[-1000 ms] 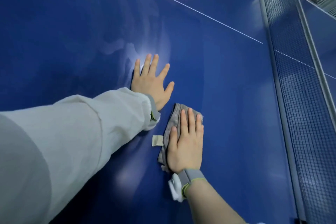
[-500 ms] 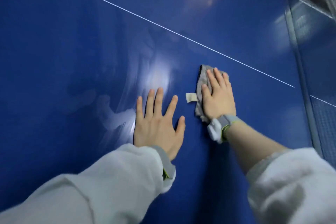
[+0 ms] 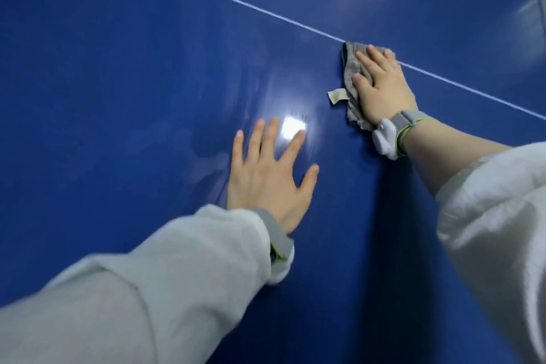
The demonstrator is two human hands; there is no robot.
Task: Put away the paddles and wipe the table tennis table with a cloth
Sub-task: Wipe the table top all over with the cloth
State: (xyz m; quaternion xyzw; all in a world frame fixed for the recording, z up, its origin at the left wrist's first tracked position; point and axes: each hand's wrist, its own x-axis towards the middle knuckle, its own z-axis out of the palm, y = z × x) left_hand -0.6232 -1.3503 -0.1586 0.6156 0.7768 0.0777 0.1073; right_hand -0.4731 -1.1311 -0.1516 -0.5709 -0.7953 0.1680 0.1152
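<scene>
The blue table tennis table (image 3: 118,83) fills the view, crossed by its thin white centre line (image 3: 236,1). A crumpled grey cloth (image 3: 350,74) with a pale label tag lies on the table, its far corner on the white line. My right hand (image 3: 381,89) presses flat on the cloth with straight fingers. Lower and further left, my left hand (image 3: 270,174) rests flat on the bare table surface, fingers spread, holding nothing. No paddles are in view.
A bright lamp reflection (image 3: 292,127) shines on the table just beyond my left fingertips. Light sleeves cover both forearms, with grey wristbands at the wrists. A pale strip shows at the far right edge (image 3: 542,12).
My right hand has pushed the cloth away from me, from beside my left wrist up to the white line. My left hand has stayed flat on the table.
</scene>
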